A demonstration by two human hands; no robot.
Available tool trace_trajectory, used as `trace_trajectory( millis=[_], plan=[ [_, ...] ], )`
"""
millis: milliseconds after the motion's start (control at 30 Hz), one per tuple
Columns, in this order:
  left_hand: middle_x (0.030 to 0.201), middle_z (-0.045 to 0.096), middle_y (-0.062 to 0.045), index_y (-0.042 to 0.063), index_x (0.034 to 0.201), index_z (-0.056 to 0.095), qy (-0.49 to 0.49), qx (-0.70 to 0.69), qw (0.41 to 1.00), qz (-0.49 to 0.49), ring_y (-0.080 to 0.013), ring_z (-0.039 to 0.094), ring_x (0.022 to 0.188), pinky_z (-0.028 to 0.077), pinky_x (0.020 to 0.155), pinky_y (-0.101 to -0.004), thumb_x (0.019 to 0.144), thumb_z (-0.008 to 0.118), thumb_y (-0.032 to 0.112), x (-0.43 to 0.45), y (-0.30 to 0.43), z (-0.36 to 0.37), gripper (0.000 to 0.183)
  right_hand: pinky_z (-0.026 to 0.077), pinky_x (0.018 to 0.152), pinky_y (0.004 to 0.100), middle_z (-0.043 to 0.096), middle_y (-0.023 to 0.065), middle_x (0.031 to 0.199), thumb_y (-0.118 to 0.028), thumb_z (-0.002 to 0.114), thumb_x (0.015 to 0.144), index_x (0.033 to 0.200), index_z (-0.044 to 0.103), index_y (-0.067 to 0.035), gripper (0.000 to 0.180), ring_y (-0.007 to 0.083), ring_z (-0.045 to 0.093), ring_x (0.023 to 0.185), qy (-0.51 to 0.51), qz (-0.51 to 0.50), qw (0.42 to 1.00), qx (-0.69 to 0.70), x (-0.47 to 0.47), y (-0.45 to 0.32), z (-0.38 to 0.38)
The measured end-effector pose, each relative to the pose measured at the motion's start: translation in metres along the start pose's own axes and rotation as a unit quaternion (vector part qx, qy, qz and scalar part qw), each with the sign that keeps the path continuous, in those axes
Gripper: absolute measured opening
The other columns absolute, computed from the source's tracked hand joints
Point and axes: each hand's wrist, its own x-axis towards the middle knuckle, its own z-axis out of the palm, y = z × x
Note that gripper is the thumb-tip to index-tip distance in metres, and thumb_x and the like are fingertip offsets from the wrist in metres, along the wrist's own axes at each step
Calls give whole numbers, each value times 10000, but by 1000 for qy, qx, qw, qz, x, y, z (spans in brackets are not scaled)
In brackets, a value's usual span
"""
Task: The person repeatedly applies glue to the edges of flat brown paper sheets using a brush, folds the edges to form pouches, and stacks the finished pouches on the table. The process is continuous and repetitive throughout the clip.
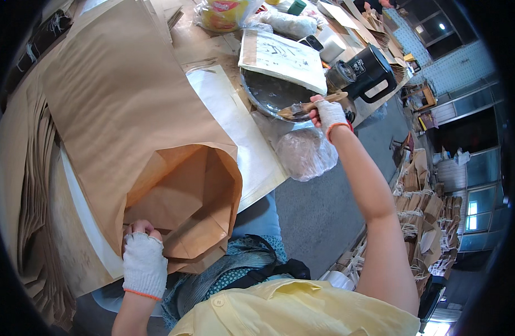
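Note:
A large brown kraft paper bag [127, 92] lies across the table with its near end opened wide. My left hand [146, 248], in a white fingerless knit glove, has its fingers at the left rim of that opening; whether they pinch the paper cannot be told. My right hand [326, 112], gloved the same way, holds a wooden-handled paste brush [297, 110] over the near rim of a round metal basin [261, 94]. Dark, wet-looking contents show in the basin. A white board [282, 56] with dark marks covers the basin's far part.
A plastic-wrapped bundle [306, 153] hangs by the table edge below the basin. Behind my right hand stand a glass jar [340, 75] and a black kettle [370, 73]. Folded paper bags [34, 176] are stacked at left; tied bundles [421, 210] stand on the right. Another person [377, 5] is far back.

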Motion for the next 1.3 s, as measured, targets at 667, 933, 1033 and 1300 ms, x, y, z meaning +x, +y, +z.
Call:
trace_trajectory(
  millis=[667,933,1033,1300],
  plan=[
    [1376,475,-241,-25,1179,527,-66,-23,991,-117,-421,634,1115,559,931,-483,706,834,117,18,-19,-21,581,529,681,249,733,21,922,-225,699,970,1138,752,-45,252,99,672,803,-518,-158,836,-85,-245,12,167],
    [1442,440,-254,-25,1223,504,-82,-21,989,-124,-437,620,1146,552,953,-480,708,836,121,22,-21,-15,630,538,635,269,734,34,823,-173,705,939,1020,759,-40,165,108,659,676,-519,-259,799,-156,-224,19,156],
    [1448,443,-246,-37,1226,508,-118,-73,975,-171,-441,621,1147,552,962,-473,701,834,112,28,-16,-25,636,528,633,255,713,-6,841,-166,691,957,1067,747,-44,174,80,635,674,-339,-242,896,-153,-219,1,127],
    [1447,438,-208,-14,1253,543,-91,-75,984,-130,-392,559,1237,500,1038,-469,811,704,92,32,-17,-13,482,460,558,219,691,-2,753,-289,668,981,1043,778,-70,253,61,578,594,-291,-218,904,-224,-195,-28,101]
  ],
)
